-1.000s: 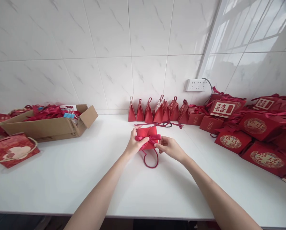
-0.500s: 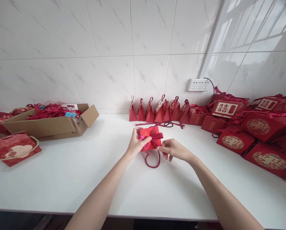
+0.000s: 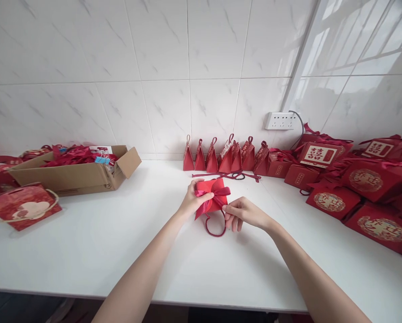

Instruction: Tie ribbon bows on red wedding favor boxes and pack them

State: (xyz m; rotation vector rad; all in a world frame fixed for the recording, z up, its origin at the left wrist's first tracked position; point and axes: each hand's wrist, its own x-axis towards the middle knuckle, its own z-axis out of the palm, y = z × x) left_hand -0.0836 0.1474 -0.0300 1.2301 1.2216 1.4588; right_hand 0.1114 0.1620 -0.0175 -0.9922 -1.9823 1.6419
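A small red box [image 3: 210,185] with a magenta ribbon bow [image 3: 221,193] is near the middle of the white table. My left hand [image 3: 194,198] grips the box from its left side, the thumb pressed on the bow's knot. On the box's lower right, my right hand [image 3: 240,214] has thumb and index finger pinched at the end of the ribbon, the other fingers curled below. A dark red twisted cord loop [image 3: 215,234] hangs from the box's near side and lies on the table.
Several red triangular boxes [image 3: 225,163] stand along the wall, with loose ribbons [image 3: 209,175] before them. A cardboard box [image 3: 69,180] of red ribbons and a patterned red box [image 3: 26,207] are left. Stacked red boxes [image 3: 334,202] fill the right side. A power strip [image 3: 281,121] is on the wall.
A ribbon tail now shows hanging at the box's lower left. My right hand has turned slightly, its lower fingers a little further down. The whole view has shifted slightly.
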